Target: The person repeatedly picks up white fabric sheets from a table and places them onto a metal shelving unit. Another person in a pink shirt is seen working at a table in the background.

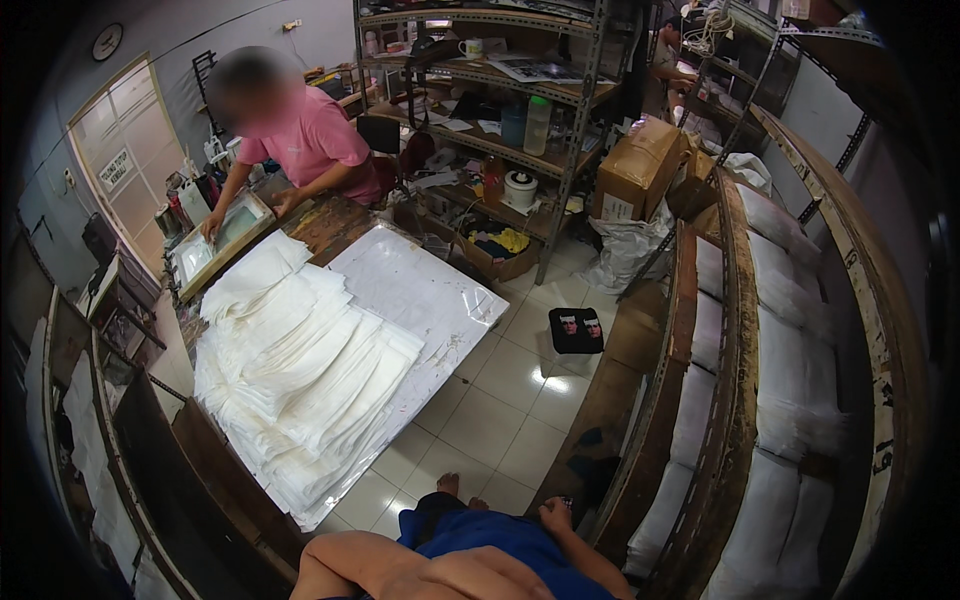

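right hand lowered — near wooden shelf

Left arm bent across torso, right arm lowered — right hand alongside

A blue garment and black cloth are worn, right hand ungloved, feet bare.

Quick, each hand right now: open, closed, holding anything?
Left hand: cut by the lower edge; open, closed or holding cannot be told.
Right hand: low beside the blue clothing; too small to tell if open, closed or holding anything.
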Demonstrator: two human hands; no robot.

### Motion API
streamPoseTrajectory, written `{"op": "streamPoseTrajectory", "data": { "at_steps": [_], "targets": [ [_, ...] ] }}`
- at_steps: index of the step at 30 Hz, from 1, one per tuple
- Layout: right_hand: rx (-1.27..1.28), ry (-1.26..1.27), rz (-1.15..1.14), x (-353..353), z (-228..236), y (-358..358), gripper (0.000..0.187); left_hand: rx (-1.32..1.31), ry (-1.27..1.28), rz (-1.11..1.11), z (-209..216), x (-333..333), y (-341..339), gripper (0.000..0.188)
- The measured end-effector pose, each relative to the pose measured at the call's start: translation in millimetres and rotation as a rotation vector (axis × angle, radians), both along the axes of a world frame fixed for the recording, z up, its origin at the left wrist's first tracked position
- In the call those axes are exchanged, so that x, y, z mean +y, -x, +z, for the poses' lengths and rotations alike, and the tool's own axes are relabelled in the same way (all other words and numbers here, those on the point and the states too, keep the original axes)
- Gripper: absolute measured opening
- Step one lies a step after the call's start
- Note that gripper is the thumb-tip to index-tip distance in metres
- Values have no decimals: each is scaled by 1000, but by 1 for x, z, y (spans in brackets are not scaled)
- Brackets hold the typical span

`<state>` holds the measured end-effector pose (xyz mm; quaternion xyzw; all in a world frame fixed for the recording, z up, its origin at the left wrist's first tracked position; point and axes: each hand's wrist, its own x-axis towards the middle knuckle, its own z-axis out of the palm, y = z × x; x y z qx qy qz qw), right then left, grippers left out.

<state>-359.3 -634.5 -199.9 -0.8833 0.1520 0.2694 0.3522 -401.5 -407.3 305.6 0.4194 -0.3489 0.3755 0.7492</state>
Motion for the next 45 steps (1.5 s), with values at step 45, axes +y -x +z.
{"op": "streamPoseTrajectory", "data": {
  "at_steps": [45],
  "targets": [
    [-76, 65, 62, -10, -33, 11, 38, -137, 67, 157, 7, 3, -14, 29]
  ]
}}
